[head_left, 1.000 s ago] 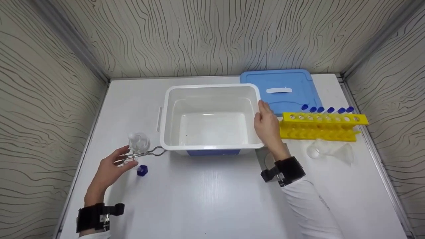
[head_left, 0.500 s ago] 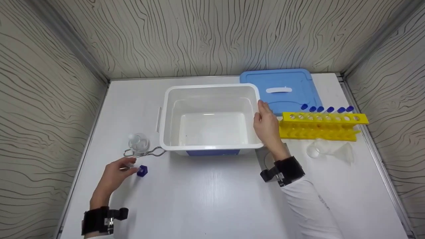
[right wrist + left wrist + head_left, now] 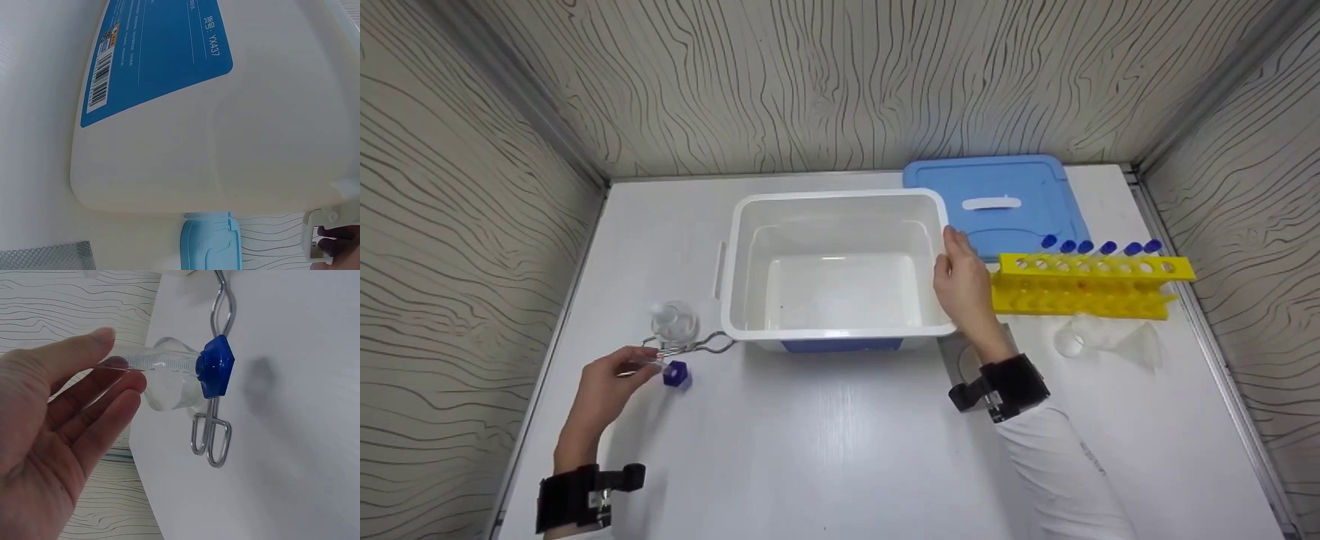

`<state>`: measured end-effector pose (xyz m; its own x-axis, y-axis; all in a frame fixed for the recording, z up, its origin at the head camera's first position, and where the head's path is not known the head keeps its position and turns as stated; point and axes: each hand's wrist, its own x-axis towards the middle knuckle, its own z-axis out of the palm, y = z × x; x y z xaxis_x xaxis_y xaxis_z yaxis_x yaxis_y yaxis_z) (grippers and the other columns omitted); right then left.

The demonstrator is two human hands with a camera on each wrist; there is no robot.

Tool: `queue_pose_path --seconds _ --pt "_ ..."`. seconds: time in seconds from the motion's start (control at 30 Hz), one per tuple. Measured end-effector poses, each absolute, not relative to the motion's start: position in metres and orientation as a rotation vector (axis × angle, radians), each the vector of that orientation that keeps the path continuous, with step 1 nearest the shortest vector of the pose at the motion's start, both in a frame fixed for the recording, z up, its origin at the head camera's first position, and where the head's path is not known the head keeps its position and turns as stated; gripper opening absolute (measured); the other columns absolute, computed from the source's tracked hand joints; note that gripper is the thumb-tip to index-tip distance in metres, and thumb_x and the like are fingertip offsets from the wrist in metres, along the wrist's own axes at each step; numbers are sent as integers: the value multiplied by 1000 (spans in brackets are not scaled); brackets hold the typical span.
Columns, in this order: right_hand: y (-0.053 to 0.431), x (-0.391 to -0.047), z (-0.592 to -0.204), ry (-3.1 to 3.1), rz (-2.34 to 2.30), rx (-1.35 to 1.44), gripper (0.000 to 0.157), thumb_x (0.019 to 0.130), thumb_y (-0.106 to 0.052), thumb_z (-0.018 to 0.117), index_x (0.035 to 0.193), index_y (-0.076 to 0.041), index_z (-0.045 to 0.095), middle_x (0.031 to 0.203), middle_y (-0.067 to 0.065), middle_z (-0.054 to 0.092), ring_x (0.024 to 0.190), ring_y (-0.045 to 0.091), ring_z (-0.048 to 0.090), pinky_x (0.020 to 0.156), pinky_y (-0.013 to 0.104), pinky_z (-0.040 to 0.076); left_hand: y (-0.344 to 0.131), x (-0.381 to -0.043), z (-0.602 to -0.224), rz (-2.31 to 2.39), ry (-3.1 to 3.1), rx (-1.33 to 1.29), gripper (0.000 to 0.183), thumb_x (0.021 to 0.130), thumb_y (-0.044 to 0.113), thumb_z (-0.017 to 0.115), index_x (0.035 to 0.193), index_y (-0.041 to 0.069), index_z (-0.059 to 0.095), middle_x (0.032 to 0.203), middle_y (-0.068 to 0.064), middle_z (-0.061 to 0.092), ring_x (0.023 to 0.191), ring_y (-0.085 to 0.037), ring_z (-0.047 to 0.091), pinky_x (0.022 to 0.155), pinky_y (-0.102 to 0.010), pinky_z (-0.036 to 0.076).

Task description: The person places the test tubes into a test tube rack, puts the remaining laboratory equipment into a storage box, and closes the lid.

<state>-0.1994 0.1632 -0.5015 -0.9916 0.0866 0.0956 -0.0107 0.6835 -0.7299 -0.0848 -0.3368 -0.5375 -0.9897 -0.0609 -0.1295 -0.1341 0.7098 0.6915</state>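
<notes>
My left hand point(image 3: 607, 386) pinches a small clear graduated cylinder point(image 3: 169, 361) between thumb and fingers. Its blue hexagonal base point(image 3: 216, 367) points away from the palm, apart from its shadow on the table. Beneath it in the left wrist view lie metal tongs point(image 3: 216, 439), and a clear glass flask point(image 3: 675, 322) stands just beyond. My right hand point(image 3: 964, 289) holds the right side of a white plastic bin point(image 3: 840, 332). In the right wrist view its fingers curl at the bin's white handle point(image 3: 312, 242); most of that hand is out of that view.
A blue lid point(image 3: 1027, 187) lies behind the bin's right side. Farther right stands a yellow test tube rack point(image 3: 1095, 268) with several blue-capped tubes behind its top. Clear funnel-like pieces point(image 3: 1136, 347) lie before it. A grey mesh point(image 3: 50, 257) is partly under my right forearm.
My left hand has come from beside the tongs to the graduated cylinder, taken hold of it and raised it slightly. The right hand and the bin have stayed in place.
</notes>
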Motion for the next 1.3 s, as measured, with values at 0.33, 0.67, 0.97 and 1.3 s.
queue_pose_path --seconds 0.33,0.67,0.97,1.3 --pt "164 -200 -502 -2739 1191 -14 50 102 -8 45 150 4 36 155 23 39 148 39 32 121 52 30 -325 -100 -489 1212 2966 -99 26 94 19 68 115 4 70 111 -14 73 90 17 57 81 0 48" --pt "164 -201 -501 -2754 1178 -18 49 102 -9 45 149 4 37 155 23 40 148 38 32 121 51 29 -289 -130 -428 1589 3033 75 20 90 7 70 109 1 73 112 -16 74 91 11 63 79 -2 50" --pt "164 -201 -501 -2748 1184 -33 50 102 -10 46 149 3 37 155 22 40 149 37 32 121 51 30 -249 -166 -399 1460 3037 387 22 93 9 68 113 1 71 106 -14 74 93 -5 69 82 -4 52" --pt "164 -200 -502 -2731 1183 -21 49 101 -8 46 148 5 38 154 23 41 148 39 33 120 52 31 -205 -196 -397 1232 2888 446 24 93 9 68 115 2 69 110 -17 73 102 -29 73 91 -41 60"
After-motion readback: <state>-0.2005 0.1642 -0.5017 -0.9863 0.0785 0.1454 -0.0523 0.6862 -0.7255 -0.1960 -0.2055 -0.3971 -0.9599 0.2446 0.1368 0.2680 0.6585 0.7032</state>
